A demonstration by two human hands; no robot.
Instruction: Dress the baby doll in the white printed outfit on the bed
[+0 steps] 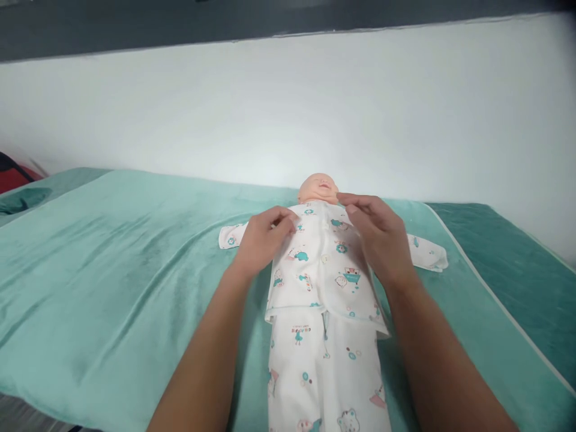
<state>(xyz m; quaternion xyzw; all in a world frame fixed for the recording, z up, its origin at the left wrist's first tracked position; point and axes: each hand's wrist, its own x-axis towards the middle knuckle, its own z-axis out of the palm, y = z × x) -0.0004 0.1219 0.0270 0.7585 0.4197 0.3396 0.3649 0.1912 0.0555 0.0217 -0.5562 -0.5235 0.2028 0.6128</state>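
A baby doll (317, 187) lies on its back, its bare head toward the wall. It wears a white long-sleeved baby shirt (324, 276) with small teal and pink prints, and matching trousers (315, 372). My left hand (269, 234) is at the shirt's left side near the shoulder, fingers curled and thumb and fingertips close together on the cloth. Over the other shoulder is my right hand (378, 231), its fingers stretched toward the doll's neck and holding nothing. Both sleeves spread out sideways, each partly hidden behind a hand. The trouser legs run out of view below.
A light teal blanket (112, 270) with soft folds lies under the doll. Darker green cloth (522, 270) shows beyond its pale edge on the right. A white wall (270, 114) stands close behind the head. Something red and black (15, 174) sits at the far left.
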